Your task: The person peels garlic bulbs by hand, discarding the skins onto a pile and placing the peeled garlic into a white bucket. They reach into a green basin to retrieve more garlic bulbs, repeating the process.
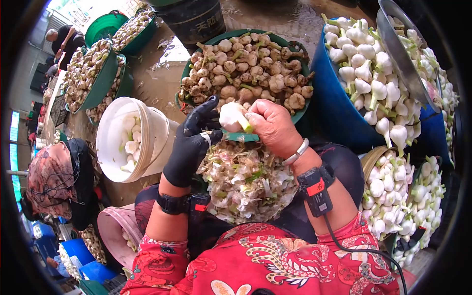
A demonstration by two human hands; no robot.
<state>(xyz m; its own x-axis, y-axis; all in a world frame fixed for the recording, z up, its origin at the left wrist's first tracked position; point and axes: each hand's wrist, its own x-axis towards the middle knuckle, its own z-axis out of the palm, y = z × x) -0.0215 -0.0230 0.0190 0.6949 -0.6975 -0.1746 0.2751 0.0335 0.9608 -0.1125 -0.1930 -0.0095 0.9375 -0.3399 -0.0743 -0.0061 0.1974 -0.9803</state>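
A pale garlic bulb [231,116] with a short green stem is held between my hands. My left hand [199,130], in a black glove with a white band on one finger, has its fingers around the bulb's left side. The bare fingers of my right hand [275,125] are pinched at the stem end. Just beyond is a green basin [186,73] of unpeeled, brownish garlic bulbs [241,66]. Below my hands lies a heap of loose garlic skins [246,182], with a green rim edge [241,137] above it.
A white bucket [110,142] with peeled bulbs stands left, a pink bucket [115,231] lower left. At right are a blue tub [332,108] of white garlic, a metal pan [400,49] and more full containers. Another person [56,182] is at far left.
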